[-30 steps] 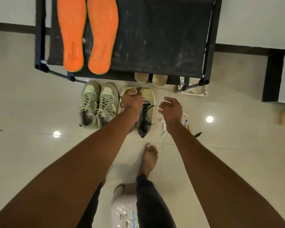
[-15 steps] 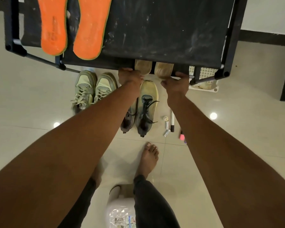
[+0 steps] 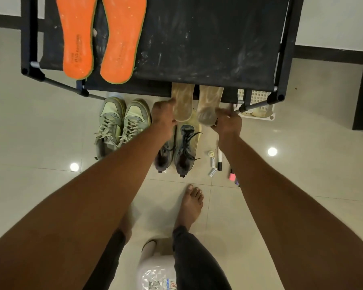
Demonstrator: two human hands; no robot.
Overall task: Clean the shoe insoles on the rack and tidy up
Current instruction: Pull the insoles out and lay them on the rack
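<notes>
Two tan insoles stick out from under the black rack's top shelf. My left hand grips the heel end of the left tan insole. My right hand grips the heel end of the right tan insole. Their far ends are hidden under the dusty shelf. Two orange insoles lie side by side on the left of the top shelf.
On the tiled floor below stand a pale green sneaker pair and a grey-yellow sneaker pair. Small tubes and markers lie to their right. A white basket sits under the rack's right corner. My bare foot and a white bin are nearer.
Both hands reached from above the floor shoes up to the lower shelf, took hold of the tan insoles and have drawn them outward toward me.
</notes>
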